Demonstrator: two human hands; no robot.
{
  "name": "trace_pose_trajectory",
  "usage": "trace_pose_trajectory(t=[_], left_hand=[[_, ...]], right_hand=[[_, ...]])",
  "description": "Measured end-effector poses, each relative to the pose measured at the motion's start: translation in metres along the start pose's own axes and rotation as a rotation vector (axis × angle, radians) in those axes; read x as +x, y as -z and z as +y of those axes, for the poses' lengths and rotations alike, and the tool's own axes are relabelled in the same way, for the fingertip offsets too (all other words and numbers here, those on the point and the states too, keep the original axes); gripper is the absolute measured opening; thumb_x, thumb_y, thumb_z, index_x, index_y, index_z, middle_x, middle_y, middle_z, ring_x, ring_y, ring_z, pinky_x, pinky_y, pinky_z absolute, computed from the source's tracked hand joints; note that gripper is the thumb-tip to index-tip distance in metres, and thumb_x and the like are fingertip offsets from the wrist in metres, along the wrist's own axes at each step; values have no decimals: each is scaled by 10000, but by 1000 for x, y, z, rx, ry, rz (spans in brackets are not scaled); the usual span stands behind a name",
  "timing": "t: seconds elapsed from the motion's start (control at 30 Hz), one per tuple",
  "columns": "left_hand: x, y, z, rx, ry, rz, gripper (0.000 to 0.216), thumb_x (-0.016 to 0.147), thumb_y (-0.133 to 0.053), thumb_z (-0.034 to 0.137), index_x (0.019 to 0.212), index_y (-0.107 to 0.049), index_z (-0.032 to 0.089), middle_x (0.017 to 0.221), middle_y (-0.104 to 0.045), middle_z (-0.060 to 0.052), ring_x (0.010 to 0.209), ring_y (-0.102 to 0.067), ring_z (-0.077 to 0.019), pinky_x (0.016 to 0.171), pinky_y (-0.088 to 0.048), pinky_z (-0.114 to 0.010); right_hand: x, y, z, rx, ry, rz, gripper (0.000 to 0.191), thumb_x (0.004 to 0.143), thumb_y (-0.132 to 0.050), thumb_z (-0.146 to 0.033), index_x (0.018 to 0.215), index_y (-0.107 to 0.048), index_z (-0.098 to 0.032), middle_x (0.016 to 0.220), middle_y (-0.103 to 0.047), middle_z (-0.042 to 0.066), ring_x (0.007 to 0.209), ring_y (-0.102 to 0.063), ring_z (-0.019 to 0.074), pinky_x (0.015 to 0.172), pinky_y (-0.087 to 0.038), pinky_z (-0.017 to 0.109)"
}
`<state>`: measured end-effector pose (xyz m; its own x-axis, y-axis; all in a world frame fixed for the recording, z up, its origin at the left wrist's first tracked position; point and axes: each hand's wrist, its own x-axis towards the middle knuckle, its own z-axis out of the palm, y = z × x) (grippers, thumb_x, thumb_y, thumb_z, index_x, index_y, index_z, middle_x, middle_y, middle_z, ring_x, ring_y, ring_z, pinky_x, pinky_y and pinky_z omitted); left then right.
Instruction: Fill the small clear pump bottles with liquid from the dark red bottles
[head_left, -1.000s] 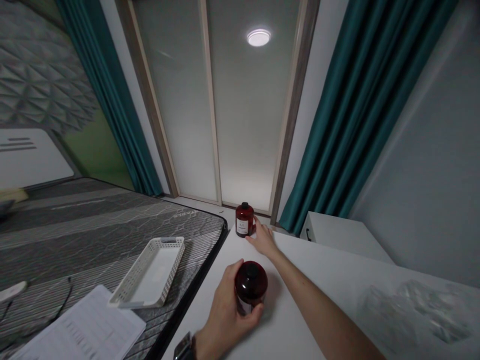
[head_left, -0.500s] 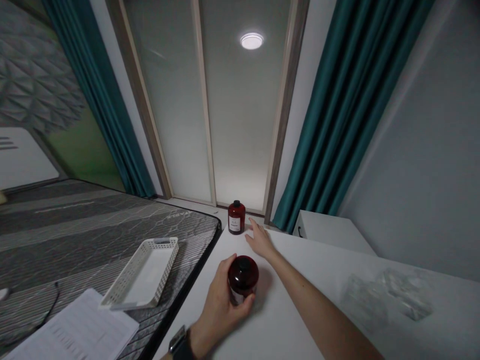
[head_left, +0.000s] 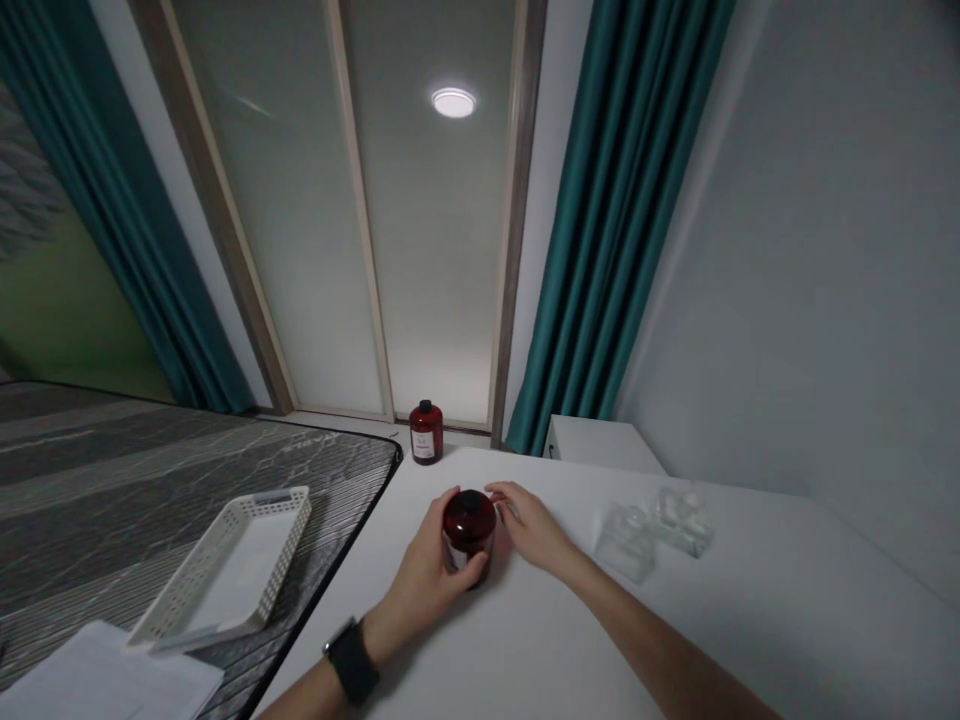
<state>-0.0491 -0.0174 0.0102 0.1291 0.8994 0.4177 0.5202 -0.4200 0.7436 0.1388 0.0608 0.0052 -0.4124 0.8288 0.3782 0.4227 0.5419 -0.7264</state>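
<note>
With twelve o'clock straight ahead of you and the near red-brown bottle (head_left: 470,516) as the hub, that black-capped bottle stands upright on the white worktop (head_left: 480,665), its label partly hidden. Your left hand (head_left: 427,580) comes in from seven o'clock, its fingers wrapped round the body and the thumb crossing the front. Your right hand (head_left: 536,530) is at three o'clock, fingers parted and half curled, the forefinger reaching to the bottle's shoulder; you cannot tell from here whether it touches. A watch (head_left: 351,662) with a dark strap sits on your left wrist. At eleven o'clock, near the far edge, the far red-brown bottle (head_left: 426,436) stands upright, apart from both hands, its white label facing you. At three o'clock, beyond your right hand, lie two transparent plastic pieces (head_left: 628,542), too indistinct to name; your right hand sits between them and the bottle. From eight to ten o'clock a striped grey mattress (head_left: 315,455) borders the worktop, bearing a white perforated basket (head_left: 270,580) at nine and white papers (head_left: 97,670) at eight. A white cabinet (head_left: 600,440) stands at two, a teal curtain (head_left: 589,250) at one, and frosted sliding doors (head_left: 442,260) at twelve.
</note>
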Motion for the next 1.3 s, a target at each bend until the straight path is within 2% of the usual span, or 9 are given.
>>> trace_pose_trajectory(t=[0.1, 0.27, 0.47, 0.57, 0.7, 0.87, 0.97, 1.1, 1.3], left_hand=[[9, -14, 12, -49, -15, -73, 732, 803, -647, 250, 1444, -310, 148, 1463, -467, -185, 1385, -455, -323, 1193, -326, -533], [21, -44, 24, -131, -23, -160, 860, 774, -663, 242, 1500, -221, 112, 1469, -459, -208, 1378, -462, -338, 1190, -324, -532], [22, -70, 26, -219, -48, -148, 849, 739, -712, 215, 1476, -295, 152, 1480, -460, -180, 1396, -443, -335, 1202, -311, -514], [16, -71, 23, -220, -16, -127, 840, 769, -713, 249, 1486, -283, 161, 1495, -447, -178, 1415, -426, -335, 1215, -286, -530], [6, -64, 17, -188, -48, -117, 820, 800, -701, 283, 1495, -285, 156, 1504, -446, -186, 1412, -434, -344, 1202, -306, -555], [3, -61, 18, -164, -51, -100, 805, 802, -697, 289, 1494, -303, 168, 1475, -489, -181, 1379, -483, -342, 1173, -356, -560], [5, -61, 21, -152, -48, -112, 803, 799, -695, 278, 1490, -302, 164, 1470, -491, -189, 1378, -483, -345, 1177, -342, -577], [5, -59, 24, -132, -48, -136, 797, 810, -687, 291, 1486, -291, 147, 1477, -476, -204, 1389, -468, -350, 1182, -329, -587], [5, -58, 24, -132, -50, -133, 797, 799, -703, 258, 1488, -315, 161, 1489, -474, -192, 1397, -463, -351, 1183, -337, -575]], right_hand=[[-28, 18, -8, 49, 23, 26, 378, 886, -418, -64, 1165, -631, -204, 1144, -693, 77, 1084, -651, 190, 984, -507, 354], [-60, 41, -6, 166, -22, 163, 378, 911, -428, -109, 1229, -597, -225, 1180, -666, 70, 1115, -636, 199, 976, -517, 370], [-84, 50, -6, 144, -29, 241, 386, 941, -427, -141, 1293, -555, -236, 1210, -634, 78, 1110, -631, 194, 922, -548, 342], [-91, 59, -10, 9, 44, 281, 378, 948, -453, -148, 1301, -553, -239, 1150, -631, 81, 1054, -629, 203, 920, -534, 360], [-96, 83, -7, -230, 125, 409, 289, 960, -436, -149, 1156, -634, -226, 990, -625, 82, 954, -613, 229, 864, -509, 386], [-98, 114, 14, -462, 33, 572, 310, 932, -441, -180, 1173, -634, -210, 1012, -591, 103, 977, -588, 269, 905, -482, 443], [-102, 122, 29, -601, -117, 532, 398, 869, -547, -232, 1261, -601, -196, 1094, -567, 127, 1071, -564, 321, 974, -452, 508], [-107, 122, 45, -536, -248, 399, 577, 847, -600, -267, 1406, -474, -200, 1206, -535, 131, 1151, -559, 321, 1020, -450, 502], [-99, 106, 57, -305, -216, 416, 470, 897, -548, -286, 1349, -493, -171, 1176, -567, 131, 1045, -605, 284, 987, -486, 503]])
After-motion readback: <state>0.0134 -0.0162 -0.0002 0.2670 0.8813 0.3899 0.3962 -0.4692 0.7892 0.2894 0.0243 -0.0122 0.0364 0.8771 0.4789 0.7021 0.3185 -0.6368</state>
